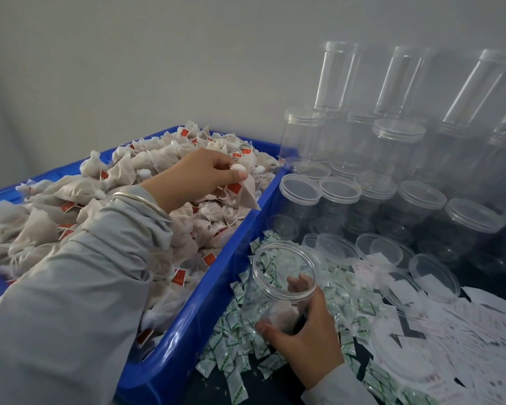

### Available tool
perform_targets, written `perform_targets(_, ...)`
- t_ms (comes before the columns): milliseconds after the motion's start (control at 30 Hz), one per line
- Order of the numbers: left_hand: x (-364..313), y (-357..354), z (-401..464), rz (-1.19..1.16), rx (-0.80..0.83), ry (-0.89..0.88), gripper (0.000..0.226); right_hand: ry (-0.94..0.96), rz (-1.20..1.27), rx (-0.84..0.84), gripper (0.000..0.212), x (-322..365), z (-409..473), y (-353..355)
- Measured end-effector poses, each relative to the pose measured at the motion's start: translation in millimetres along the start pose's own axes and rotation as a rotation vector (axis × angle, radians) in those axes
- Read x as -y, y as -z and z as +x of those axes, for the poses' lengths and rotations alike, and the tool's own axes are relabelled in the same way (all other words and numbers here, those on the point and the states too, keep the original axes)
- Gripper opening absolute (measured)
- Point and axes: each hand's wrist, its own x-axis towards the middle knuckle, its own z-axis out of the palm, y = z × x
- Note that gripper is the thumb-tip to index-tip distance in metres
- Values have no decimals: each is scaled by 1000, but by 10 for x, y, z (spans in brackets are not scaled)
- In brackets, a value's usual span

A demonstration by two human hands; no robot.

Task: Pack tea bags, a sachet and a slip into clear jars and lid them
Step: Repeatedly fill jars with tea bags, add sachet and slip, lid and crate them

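Your left hand (pixel 199 173) reaches over the blue bin (pixel 187 317) and pinches one tea bag (pixel 247 190) at its gathered top, above the heap of tea bags (pixel 105 200) filling the bin. Your right hand (pixel 304 331) grips an open clear jar (pixel 278 287), tilted with its mouth toward the bin, just right of the bin wall. The jar sits over the green-printed sachets (pixel 234 355) beside the bin. White slips (pixel 450 331) lie farther right of the bin; lidded jars (pixel 392 200) stand beyond.
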Motion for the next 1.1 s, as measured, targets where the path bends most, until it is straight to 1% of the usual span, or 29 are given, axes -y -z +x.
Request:
perform_targets(67,-74,-43,-38,-258,91,15,8,2,5,2,80,7,1,1)
perform_targets(167,-148,-111,-95,-469,280,-16,14,16,9,3,79,19,7,-6)
perform_targets(267,-204,-217,-146,-575,462,-48,17,20,15,7,80,18,15,-5)
perform_targets(367,-245,-318,-202,-595,557,-69,20,15,19,10,80,10,10,-2)
perform_targets(567,-256,-374,-224,-550,615,-59,23,22,17,8,83,0,19,-10)
perform_targets(700,-226,-350,-199,-601,567,-45,24,15,46,22,82,-17,20,-16)
perform_targets(833,-213,-278,-163,-602,516,-33,22,18,58,30,78,-12,15,-24)
perform_targets(900,-196,-213,-132,-566,445,-4,20,22,55,29,78,-13,8,-26)
perform_targets(967,-148,-136,-91,-449,321,55,18,25,48,23,79,-16,4,-25)
perform_targets(1000,-101,-100,-66,-326,250,79,13,27,48,22,79,-16,6,-25)
perform_targets(1033,-52,-67,-42,-136,186,82,9,27,49,22,79,-17,8,-24)
perform_targets(1067,11,-34,-16,113,146,69,10,28,49,21,78,-16,11,-24)
perform_targets(1100,69,-10,8,363,140,62,10,28,48,19,79,-15,14,-25)
